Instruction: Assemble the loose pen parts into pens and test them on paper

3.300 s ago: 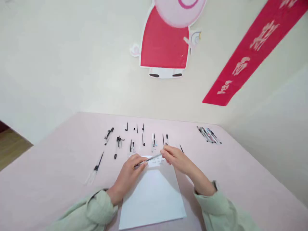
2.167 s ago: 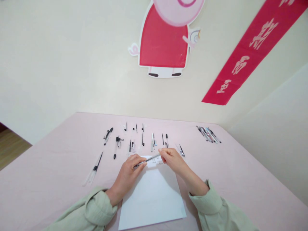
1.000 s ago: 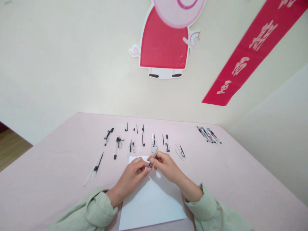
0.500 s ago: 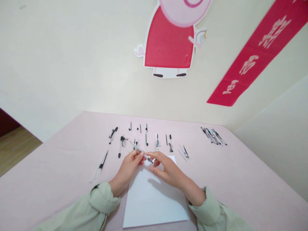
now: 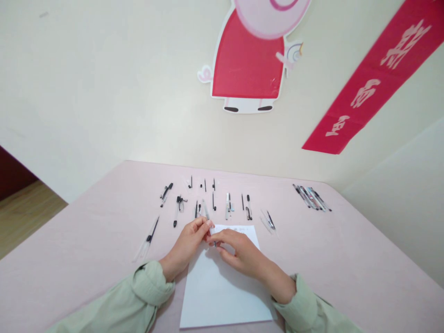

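My left hand [image 5: 190,239] grips a slim pen [image 5: 206,212] with a clear, pale barrel between thumb and fingers. Its upper end points away from me, toward the wall. At the pen's dark lower end, the fingertips of my right hand [image 5: 243,253] are closed around it. Both hands are over the top part of a white sheet of paper [image 5: 225,296], which bears some faint grey marks near its far edge. The part of the pen between my fingers is hidden.
Taken-apart pens with caps, refills and clear barrels lie in small groups beyond my hands; one group [image 5: 148,238] is at left, another [image 5: 269,221] at right. A row of whole pens [image 5: 312,198] lies far right on the pink table [image 5: 347,277]. The wall stands behind.
The pen has swung from slanting left to more nearly upright in view. My right fingers have closed in on its lower end. The view has shifted slightly.
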A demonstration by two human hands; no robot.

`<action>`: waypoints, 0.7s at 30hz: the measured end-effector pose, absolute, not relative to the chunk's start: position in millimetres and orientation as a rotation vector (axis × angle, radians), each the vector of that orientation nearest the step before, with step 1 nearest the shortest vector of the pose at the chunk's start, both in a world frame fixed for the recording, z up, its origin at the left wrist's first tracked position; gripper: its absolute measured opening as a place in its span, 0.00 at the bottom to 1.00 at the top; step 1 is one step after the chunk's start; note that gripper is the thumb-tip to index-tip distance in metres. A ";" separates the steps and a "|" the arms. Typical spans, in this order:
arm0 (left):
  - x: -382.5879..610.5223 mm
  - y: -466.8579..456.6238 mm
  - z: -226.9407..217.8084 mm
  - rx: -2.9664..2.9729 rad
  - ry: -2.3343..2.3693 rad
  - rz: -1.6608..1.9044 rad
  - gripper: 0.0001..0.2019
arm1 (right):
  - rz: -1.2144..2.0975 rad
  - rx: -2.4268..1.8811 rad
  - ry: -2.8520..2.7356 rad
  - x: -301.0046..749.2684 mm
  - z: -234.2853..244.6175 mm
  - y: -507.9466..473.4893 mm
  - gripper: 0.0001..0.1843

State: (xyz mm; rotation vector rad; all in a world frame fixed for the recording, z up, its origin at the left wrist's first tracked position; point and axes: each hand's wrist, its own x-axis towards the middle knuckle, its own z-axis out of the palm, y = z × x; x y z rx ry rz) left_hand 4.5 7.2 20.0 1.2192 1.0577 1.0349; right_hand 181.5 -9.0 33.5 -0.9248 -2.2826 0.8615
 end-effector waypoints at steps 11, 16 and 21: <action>4.3 8.3 14.1 1.269 1.044 0.998 0.17 | 0.720 -0.954 -2.303 179.6 26.5 -8.4 0.16; 3.9 8.8 13.1 1.249 1.043 1.008 0.16 | 0.728 -0.950 -2.304 179.4 27.6 -9.0 0.17; 3.0 10.0 12.7 1.253 1.040 1.011 0.17 | 0.747 -0.891 -2.282 182.5 28.8 -9.5 0.24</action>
